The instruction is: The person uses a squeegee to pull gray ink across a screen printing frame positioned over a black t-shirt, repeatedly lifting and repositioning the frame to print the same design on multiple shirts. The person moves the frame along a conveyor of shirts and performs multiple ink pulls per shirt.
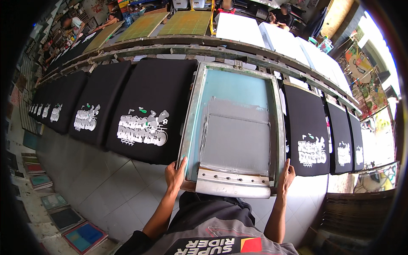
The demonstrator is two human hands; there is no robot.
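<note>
A screen printing frame [192, 114] with teal mesh [238, 87] lies in front of me, at the middle of the row. Grey ink [238, 142] coats much of the mesh. Across its near end rests a squeegee [233, 183] with a pale, bolted holder. My left hand [175, 175] grips the frame's left rail near its front corner, thumb along the side. At the opposite rail, my right hand [287, 175] holds on in the same way, some fingers hidden behind it. Whatever lies beneath the screen is mostly hidden.
Black printed shirts [155, 91] on boards line the left; more printed black shirts [305, 114] run right. Metal rails [170, 47] cross behind, with white boards [240, 27] and greenish boards [185, 23] beyond. People [282, 17] are at the back. Screens [85, 237] lie at lower left.
</note>
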